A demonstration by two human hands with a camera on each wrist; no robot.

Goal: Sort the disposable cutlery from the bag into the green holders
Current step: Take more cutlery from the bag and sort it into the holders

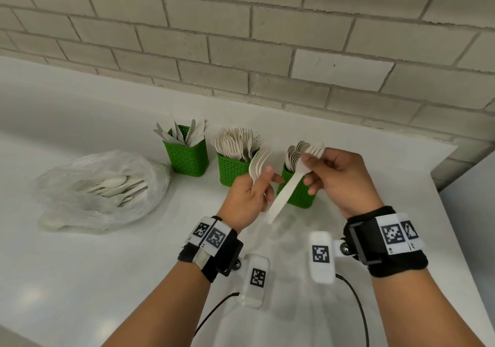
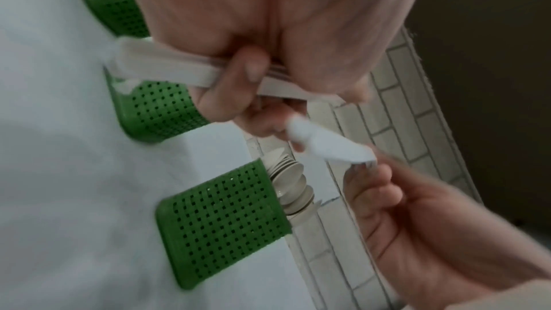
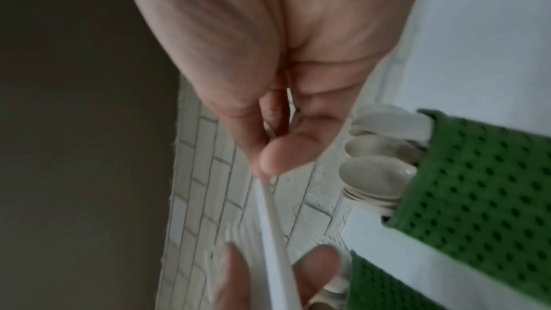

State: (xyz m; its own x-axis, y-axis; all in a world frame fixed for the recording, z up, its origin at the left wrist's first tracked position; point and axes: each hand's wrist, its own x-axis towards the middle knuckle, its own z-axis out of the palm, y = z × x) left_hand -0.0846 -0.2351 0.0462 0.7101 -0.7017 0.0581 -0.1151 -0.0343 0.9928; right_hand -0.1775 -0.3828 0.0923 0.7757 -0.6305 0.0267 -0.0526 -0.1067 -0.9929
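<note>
Three green perforated plastic holders stand in a row at twelve o'clock on the white worktop (image 1: 80,279): the knife holder (image 1: 187,156) to the left, the fork holder (image 1: 232,169) in the middle, the spoon holder (image 1: 299,192) to the right, each already stocked. At nine o'clock lies a crumpled clear plastic bag (image 1: 101,188), with pale spoons and other pieces visible inside.

The left hand (image 1: 245,202) curls its fingers round a small bundle of off-white disposable forks (image 1: 257,165), tines up. The right hand (image 1: 338,179) pinches a single off-white fork (image 1: 288,183) just below its tines, the handle slanting down toward six o'clock, between the two hands and in front of the spoon holder.

Handling, as judged: the cutlery looks very light, thin and fairly stiff, smooth enough to slide within a loose bundle, and liable to snap if bent. The neck or mid-handle appears the soundest place to take hold.

Behind the holders rises a wall of pale grey-white brick (image 1: 267,38); the worktop ends at a corner near three o'clock.
</note>
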